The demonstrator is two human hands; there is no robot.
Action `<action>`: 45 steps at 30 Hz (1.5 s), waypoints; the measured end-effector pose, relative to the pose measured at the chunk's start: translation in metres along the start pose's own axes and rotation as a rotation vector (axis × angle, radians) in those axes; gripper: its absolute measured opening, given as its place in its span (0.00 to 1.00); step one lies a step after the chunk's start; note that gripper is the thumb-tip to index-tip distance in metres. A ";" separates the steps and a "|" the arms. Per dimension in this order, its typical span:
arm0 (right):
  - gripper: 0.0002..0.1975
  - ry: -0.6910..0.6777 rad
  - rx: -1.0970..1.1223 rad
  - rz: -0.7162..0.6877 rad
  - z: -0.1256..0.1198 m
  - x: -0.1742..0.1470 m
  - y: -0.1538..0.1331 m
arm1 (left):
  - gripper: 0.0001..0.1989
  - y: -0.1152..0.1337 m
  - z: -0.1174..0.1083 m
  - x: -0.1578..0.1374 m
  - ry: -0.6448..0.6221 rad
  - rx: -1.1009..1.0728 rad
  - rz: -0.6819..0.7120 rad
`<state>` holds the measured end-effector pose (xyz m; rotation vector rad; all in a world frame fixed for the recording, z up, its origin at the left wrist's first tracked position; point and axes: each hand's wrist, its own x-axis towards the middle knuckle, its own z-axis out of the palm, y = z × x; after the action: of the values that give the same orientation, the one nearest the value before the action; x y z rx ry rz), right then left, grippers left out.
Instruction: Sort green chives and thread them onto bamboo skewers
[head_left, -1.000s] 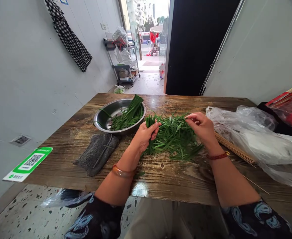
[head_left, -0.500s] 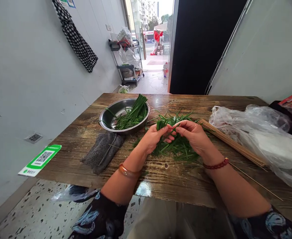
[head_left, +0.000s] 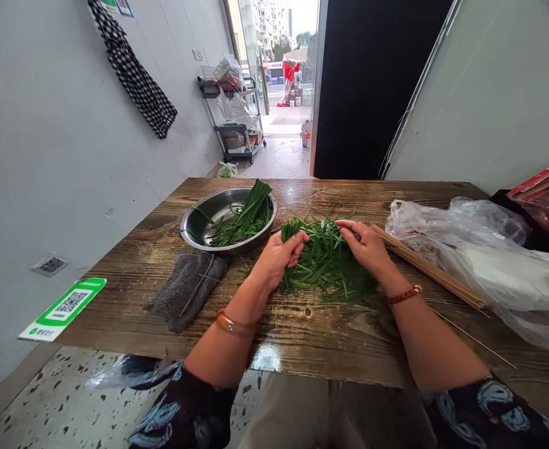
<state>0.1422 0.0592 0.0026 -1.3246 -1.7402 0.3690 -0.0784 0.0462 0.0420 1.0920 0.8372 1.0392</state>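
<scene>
My left hand (head_left: 279, 257) is closed around a small upright bundle of garlic chives (head_left: 291, 231), their green ends standing out above the thumb. Over the right side of a loose heap of chives (head_left: 330, 265) hovers my right hand (head_left: 365, 248), fingers stretched out and thumb apart, with nothing visible in it. Behind my left hand stands a steel bowl (head_left: 191, 239), where more chives (head_left: 249, 215) lie, some bunched and leaning on the far right rim.
Bamboo skewers (head_left: 431, 271) lie right of the heap, with one loose skewer (head_left: 475, 340) nearer me. Clear plastic bags (head_left: 485, 249) cover the table's right side. A grey mesh cloth (head_left: 188, 292) sits before the bowl; a green QR card (head_left: 66, 308) is at the left edge.
My right hand has drawn away from my left and its fingers have opened. The left hand still grips the chive bundle. The view has shifted slightly.
</scene>
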 end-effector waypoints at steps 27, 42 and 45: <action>0.12 -0.087 0.323 0.148 0.010 -0.011 -0.052 | 0.19 -0.002 0.002 -0.002 -0.004 0.048 0.016; 0.15 -0.530 0.305 0.006 0.016 -0.021 -0.066 | 0.17 0.001 -0.001 0.001 0.042 -0.011 0.042; 0.15 -0.712 0.407 -0.049 0.005 -0.018 -0.067 | 0.15 0.004 -0.008 0.006 0.183 -0.069 0.124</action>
<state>0.0969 0.0186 0.0370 -0.8978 -2.1008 1.2095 -0.0853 0.0547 0.0434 1.0105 0.8810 1.2774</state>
